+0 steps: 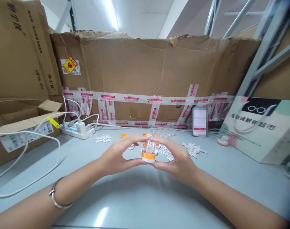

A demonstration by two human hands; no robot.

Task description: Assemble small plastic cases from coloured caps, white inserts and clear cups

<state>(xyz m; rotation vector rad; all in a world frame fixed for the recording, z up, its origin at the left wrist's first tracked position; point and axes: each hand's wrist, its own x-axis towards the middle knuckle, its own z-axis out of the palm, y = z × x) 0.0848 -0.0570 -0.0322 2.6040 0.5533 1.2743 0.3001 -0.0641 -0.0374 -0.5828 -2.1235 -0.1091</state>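
A small clear plastic case with an orange base (149, 151) is held upright above the grey table (140, 197), in the middle of the view. My left hand (116, 156) pinches it from the left, thumb under the base and fingers over the top. From the right, my right hand (177, 156) grips it the same way. A bracelet sits on my left wrist. Behind the hands lie several small white lattice inserts (193, 148), white round pieces (103, 138) and orange caps (124, 135).
A white power strip (77, 130) with cables lies at the back left beside cardboard boxes (18, 127). A taped cardboard wall (154, 79) closes the back. A printed paper bag (261, 127) lies at the right, another orange-based case (223, 140) and a small box (199, 122) near it.
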